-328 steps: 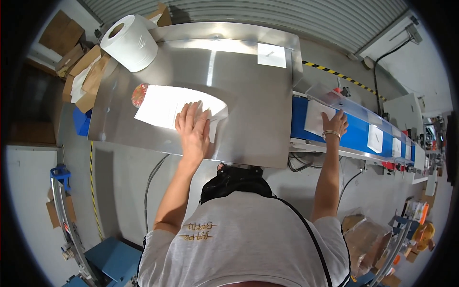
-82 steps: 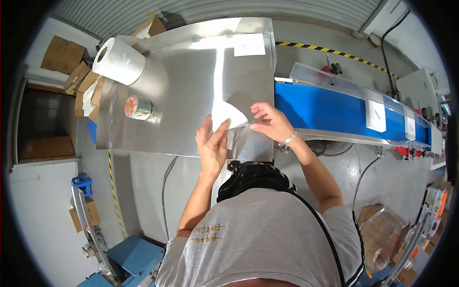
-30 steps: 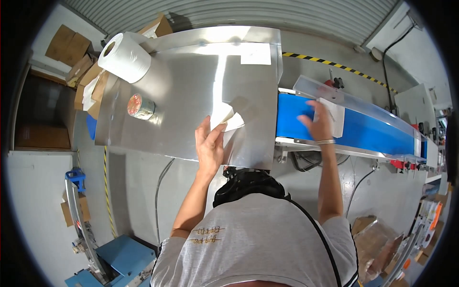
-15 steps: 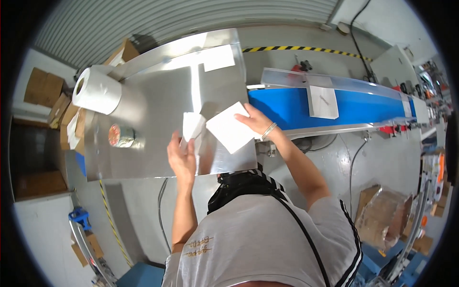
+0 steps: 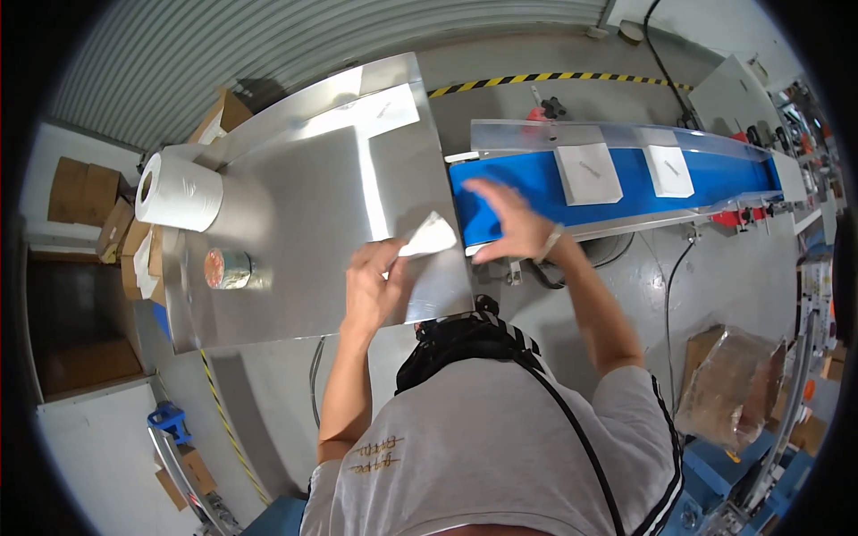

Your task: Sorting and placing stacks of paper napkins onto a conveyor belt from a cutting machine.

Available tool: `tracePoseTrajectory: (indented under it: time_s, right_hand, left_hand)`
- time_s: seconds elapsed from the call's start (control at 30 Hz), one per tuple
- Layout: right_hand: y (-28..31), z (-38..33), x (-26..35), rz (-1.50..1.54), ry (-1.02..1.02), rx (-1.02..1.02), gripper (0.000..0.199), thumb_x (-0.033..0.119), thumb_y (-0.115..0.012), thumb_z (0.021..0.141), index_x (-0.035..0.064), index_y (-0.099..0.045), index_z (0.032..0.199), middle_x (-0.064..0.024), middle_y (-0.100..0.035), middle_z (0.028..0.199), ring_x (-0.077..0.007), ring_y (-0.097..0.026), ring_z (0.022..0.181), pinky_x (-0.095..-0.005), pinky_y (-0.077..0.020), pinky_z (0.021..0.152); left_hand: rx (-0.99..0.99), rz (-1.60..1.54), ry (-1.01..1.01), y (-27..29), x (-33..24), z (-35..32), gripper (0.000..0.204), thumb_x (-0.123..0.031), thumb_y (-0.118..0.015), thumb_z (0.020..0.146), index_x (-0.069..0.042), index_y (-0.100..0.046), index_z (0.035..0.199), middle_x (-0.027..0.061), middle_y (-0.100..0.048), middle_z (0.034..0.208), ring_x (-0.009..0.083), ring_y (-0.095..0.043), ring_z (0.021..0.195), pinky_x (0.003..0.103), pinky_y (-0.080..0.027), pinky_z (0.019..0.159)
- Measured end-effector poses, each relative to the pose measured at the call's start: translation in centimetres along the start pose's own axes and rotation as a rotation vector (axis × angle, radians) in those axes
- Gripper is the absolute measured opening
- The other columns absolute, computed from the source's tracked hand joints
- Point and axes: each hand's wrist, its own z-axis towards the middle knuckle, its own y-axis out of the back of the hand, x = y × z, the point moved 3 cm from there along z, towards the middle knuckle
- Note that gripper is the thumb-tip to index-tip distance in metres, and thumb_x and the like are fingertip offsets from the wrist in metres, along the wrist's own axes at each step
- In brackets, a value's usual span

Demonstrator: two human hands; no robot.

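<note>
My left hand (image 5: 374, 277) is closed around a bunched white wipe (image 5: 431, 235), cloth or paper, over the front right corner of the metal table (image 5: 304, 205). Over the near end of the blue conveyor belt (image 5: 536, 171), my right hand (image 5: 518, 223) is empty, its fingers spread and slightly blurred. Two flat white square packets lie on the belt to its right: a nearer packet (image 5: 588, 175) and a farther packet (image 5: 668, 171), both with small dark print.
A large white roll (image 5: 181, 191) and a small round tin (image 5: 227, 269) stand on the table's left side. Another flat white piece (image 5: 391, 110) lies at its back right. A clear guard rail (image 5: 509, 136) runs along the belt's far side. Cartons (image 5: 83, 189) are stacked at left.
My right hand has let go of a white packet and moved right, opening. The belt now carries two packets instead of one. My left hand has moved right with the wipe.
</note>
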Motion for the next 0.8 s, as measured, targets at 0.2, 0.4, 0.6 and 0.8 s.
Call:
tracePoseTrajectory:
  time_s: [0.2, 0.4, 0.6, 0.8]
  right_hand:
    - [-4.0, 1.3, -1.4, 0.573, -0.220, 0.022, 0.033, 0.024, -0.070, 0.083, 0.0032, -0.056, 0.106, -0.0039, -0.061, 0.095, -0.0102, -0.055, 0.085, -0.0257, -0.0455, 0.075]
    - [-0.4, -0.4, -10.0, 0.526, -0.477, -0.455, 0.033, 0.031, -0.067, 0.084, 0.0016, -0.058, 0.096, -0.0098, -0.064, 0.084, -0.0146, -0.059, 0.075, -0.0298, -0.0476, 0.068]
    - [10.5, -5.6, -15.2, -0.262, -0.678, -0.731, 0.045, 0.039, -0.064, 0.085, 0.0025, -0.057, 0.111, -0.0189, -0.064, 0.096, -0.0352, -0.062, 0.084, -0.0380, -0.0494, 0.073]
    - [7.4, -13.2, -11.9, -0.463, -0.585, -1.218, 0.050, 0.019, -0.069, 0.079, 0.0027, -0.048, 0.122, -0.0180, -0.060, 0.103, -0.0378, -0.056, 0.095, -0.0435, -0.0454, 0.083]
  left_hand:
    - [0.107, -0.537, 0.249, -3.1, 0.0, 0.7, 0.018, -0.004, -0.064, 0.084, -0.002, -0.064, 0.101, 0.0067, -0.066, 0.088, 0.0159, -0.059, 0.078, 0.028, -0.047, 0.074]
    - [0.046, -0.533, 0.366, -4.8, 0.0, 1.0, 0.031, -0.004, -0.061, 0.087, -0.001, -0.056, 0.117, 0.0051, -0.063, 0.087, 0.0104, -0.056, 0.076, 0.025, -0.047, 0.072]
    - [0.214, -0.365, 0.262, -7.3, -1.4, 1.4, 0.031, -0.011, -0.064, 0.086, -0.001, -0.059, 0.115, 0.0078, -0.066, 0.085, 0.0144, -0.061, 0.076, 0.029, -0.050, 0.071]
    - [0.434, -0.281, 0.081, -10.9, 2.8, -1.2, 0.025, -0.013, -0.065, 0.084, -0.001, -0.063, 0.106, 0.0130, -0.068, 0.092, 0.0198, -0.064, 0.081, 0.032, -0.051, 0.076]
